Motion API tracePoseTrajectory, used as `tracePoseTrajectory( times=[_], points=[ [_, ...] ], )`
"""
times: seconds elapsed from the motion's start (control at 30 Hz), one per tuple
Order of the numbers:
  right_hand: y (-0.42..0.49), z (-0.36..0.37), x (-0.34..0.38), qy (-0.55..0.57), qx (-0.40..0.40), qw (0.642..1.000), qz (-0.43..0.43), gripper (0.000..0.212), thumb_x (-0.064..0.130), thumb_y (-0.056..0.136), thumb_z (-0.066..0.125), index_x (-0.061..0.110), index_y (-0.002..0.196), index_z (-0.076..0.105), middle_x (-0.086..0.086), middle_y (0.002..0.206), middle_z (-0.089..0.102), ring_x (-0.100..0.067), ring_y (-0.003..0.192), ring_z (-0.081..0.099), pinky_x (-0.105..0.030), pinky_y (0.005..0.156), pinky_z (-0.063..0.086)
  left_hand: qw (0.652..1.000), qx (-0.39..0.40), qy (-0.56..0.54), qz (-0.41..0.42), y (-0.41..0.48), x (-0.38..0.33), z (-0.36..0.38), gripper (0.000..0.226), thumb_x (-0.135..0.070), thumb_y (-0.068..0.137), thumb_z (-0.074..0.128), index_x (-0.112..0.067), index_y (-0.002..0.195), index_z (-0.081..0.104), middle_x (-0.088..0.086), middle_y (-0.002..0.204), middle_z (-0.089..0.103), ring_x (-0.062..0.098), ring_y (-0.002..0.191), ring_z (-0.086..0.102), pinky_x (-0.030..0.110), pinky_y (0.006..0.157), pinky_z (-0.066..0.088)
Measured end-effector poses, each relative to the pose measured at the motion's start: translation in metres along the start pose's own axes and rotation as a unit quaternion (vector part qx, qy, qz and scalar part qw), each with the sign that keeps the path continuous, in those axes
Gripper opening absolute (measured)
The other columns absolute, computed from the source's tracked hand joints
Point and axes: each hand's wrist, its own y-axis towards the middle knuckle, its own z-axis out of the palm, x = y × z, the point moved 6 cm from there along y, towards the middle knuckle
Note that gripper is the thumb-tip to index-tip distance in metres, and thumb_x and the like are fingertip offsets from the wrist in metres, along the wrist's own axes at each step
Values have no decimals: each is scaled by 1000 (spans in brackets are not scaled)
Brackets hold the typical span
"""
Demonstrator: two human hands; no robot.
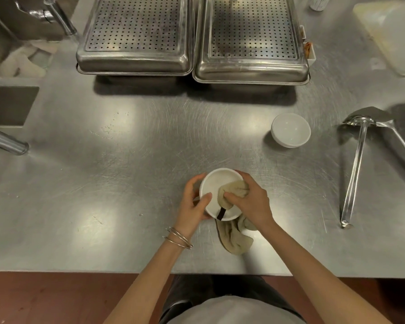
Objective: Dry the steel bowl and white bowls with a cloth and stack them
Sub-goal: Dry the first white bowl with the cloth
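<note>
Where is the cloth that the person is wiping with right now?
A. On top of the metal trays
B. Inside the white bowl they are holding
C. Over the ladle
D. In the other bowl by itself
B: the right hand presses the cloth inside the white bowl, which the left hand steadies.

White bowl [214,187] tilted with beige cloth [234,235] inside; 1 upright bowl [290,130] apart

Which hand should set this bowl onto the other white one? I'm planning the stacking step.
Probably the left hand: it grips the white bowl, while the right hand presses the cloth inside. The second bowl lies to the right, though.
</note>
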Motion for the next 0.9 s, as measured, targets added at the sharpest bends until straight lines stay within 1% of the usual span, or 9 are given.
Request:
tracePoseTrajectory(
  times=[0.13, 0.2, 0.27, 0.4, 0.47, 0.53, 0.63, 0.73, 0.9],
  points=[
    [-5, 10, 3, -12, -18, 1000, 21, 56, 34, 74, 73, 29, 122, 46, 4, 105, 59, -19, 99, 57, -35, 83, 48, 998, -19, 21, 54, -1, 6, 5, 61, -29, 70, 66, -38, 125, 42, -28, 119, 49, -1, 108, 53, 38, 74, 57],
    [-2, 9, 10, -101, -1, 995, -11, 58, 36, 74, 71, 30, 124, 42, 1, 106, 59, -21, 97, 57, -37, 78, 49, 997, -24, 28, 66, 0, 6, 2, 60, -21, 70, 58, -34, 128, 43, -17, 125, 52, 2, 112, 52, 38, 86, 53],
    [6, 3, 22, -195, 20, 978, -66, 62, 37, 73, 68, 33, 127, 39, 1, 107, 60, -22, 94, 58, -32, 72, 46, 995, -19, 58, 83, 3, 2, -2, 60, -9, 71, 50, -32, 126, 44, -6, 127, 51, 0, 113, 51, 26, 93, 49],
    [21, -1, 41, -371, 75, 908, -181, 67, 39, 75, 65, 34, 135, 37, 5, 117, 57, -24, 92, 61, -32, 73, 44, 985, 103, 135, 26, 14, -11, 2, 61, -10, 70, 49, -38, 124, 43, -11, 123, 51, 10, 110, 52, 25, 78, 54],
    [23, 2, 43, -390, 66, 892, -221, 57, 41, 77, 61, 30, 131, 45, 3, 112, 60, -27, 87, 63, -33, 69, 45, 974, 172, 146, -26, 21, -17, 3, 56, -6, 78, 53, -38, 123, 41, -10, 119, 51, 8, 103, 53, 18, 69, 53],
    [20, -2, 42, -334, 7, 915, -228, 48, 40, 77, 57, 23, 122, 54, -1, 101, 65, -28, 80, 64, -31, 64, 43, 977, 165, 122, -49, 23, -18, 0, 57, -2, 88, 55, -36, 131, 37, -4, 127, 48, 11, 106, 54, 19, 69, 54],
    [15, -9, 31, -195, -58, 972, -118, 39, 27, 80, 63, 18, 117, 53, -4, 96, 66, -21, 80, 60, -28, 65, 40, 998, 40, -14, -55, 14, -6, -3, 65, -2, 86, 60, -38, 134, 34, -2, 125, 52, 17, 106, 57, 27, 65, 57],
    [10, 8, 14, -93, -12, 996, 8, 50, 30, 78, 69, 14, 119, 46, -6, 103, 61, -25, 92, 59, -34, 73, 48, 996, -36, -76, 9, 6, 5, 8, 69, 1, 74, 61, -37, 128, 40, -9, 121, 51, 14, 108, 55, 27, 63, 56],
    [17, 7, 26, -231, 76, 966, -84, 71, 36, 71, 76, 21, 129, 37, -4, 115, 53, -27, 97, 57, -36, 76, 46, 1000, -22, -10, -11, 2, 9, 1, 64, -10, 67, 51, -42, 123, 48, -3, 124, 54, 17, 108, 57, 34, 61, 57]
  ],
)
